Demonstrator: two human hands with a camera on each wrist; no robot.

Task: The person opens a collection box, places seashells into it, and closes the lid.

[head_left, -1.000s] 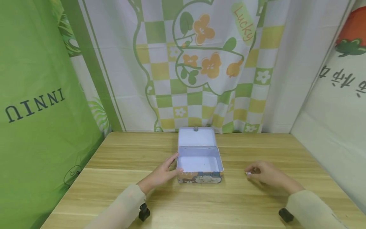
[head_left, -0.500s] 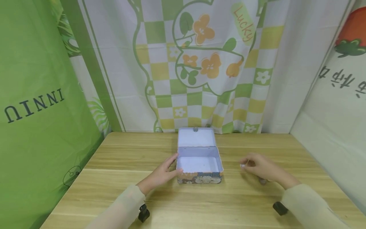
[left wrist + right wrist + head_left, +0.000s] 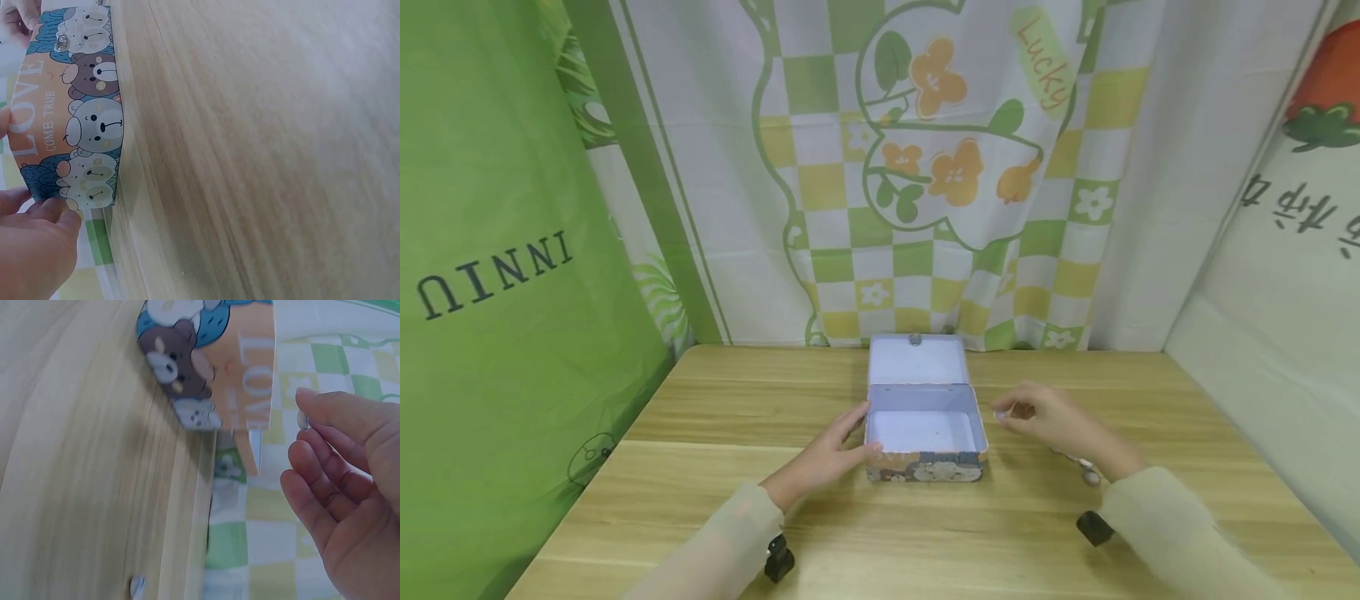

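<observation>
An open tin box (image 3: 925, 467) with a bear-printed front stands on the table, its lid laid back. My left hand (image 3: 823, 454) rests against the box's left side, fingers fairly straight, thumb at the front corner; in the left wrist view, the fingertips (image 3: 53, 209) touch the box's end. Just right of the box, my right hand (image 3: 1048, 417) is raised and pinches a small whitish oval piece (image 3: 303, 420) between thumb and fingers. Its exact kind is too small to tell. The other fingers of that hand are loosely bent.
Near my right wrist, a small greyish-white piece (image 3: 1090, 477) lies on the wooden table (image 3: 955, 542); the forearm partly covers that area. A patterned curtain (image 3: 955, 275) hangs behind the table's back edge. Green cloth (image 3: 512, 375) hangs at the left.
My right hand has lifted and moved left towards the box with the small whitish piece. Small pieces on the table beneath it have come into sight. My left hand has stayed still.
</observation>
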